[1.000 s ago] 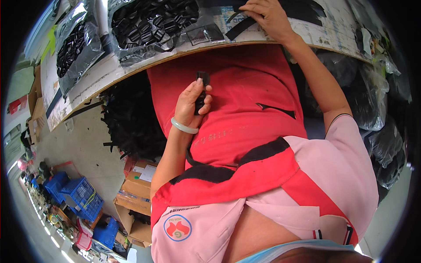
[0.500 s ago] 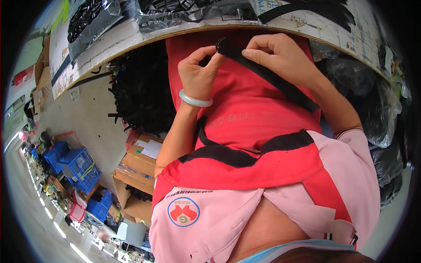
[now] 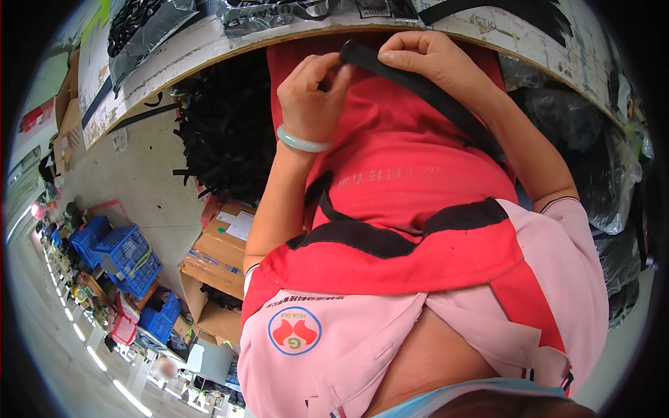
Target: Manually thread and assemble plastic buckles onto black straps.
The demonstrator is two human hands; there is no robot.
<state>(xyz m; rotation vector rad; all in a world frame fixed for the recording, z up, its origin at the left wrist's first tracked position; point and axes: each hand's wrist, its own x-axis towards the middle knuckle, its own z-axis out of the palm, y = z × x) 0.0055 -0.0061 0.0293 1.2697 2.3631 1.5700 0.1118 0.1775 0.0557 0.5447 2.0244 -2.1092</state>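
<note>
A black webbing strap (image 3: 435, 97) runs slantwise over my red apron (image 3: 411, 174), just on my side of the table edge. At its far left end my left hand (image 3: 313, 94), with a pale bangle on the wrist, pinches the tip between thumb and forefinger. My right hand (image 3: 435, 63) has its thumb and fingers closed on the strap's upper edge, a short way from that tip. The rest of the strap trails down to the right, under my right forearm, where its other end is hidden.
On the worn white tabletop (image 3: 488, 31) lie plastic bags of black parts (image 3: 272, 17) and loose black straps (image 3: 516, 12). A dark heap of black strips (image 3: 223, 139) hangs below at left. Cardboard boxes (image 3: 216, 254) and blue crates (image 3: 129, 258) stand left, clear plastic bags (image 3: 592, 160) right.
Both hands have moved slightly farther from me, toward the table edge, carrying the strap's end along. The strap now shows a broader face below my right hand.
</note>
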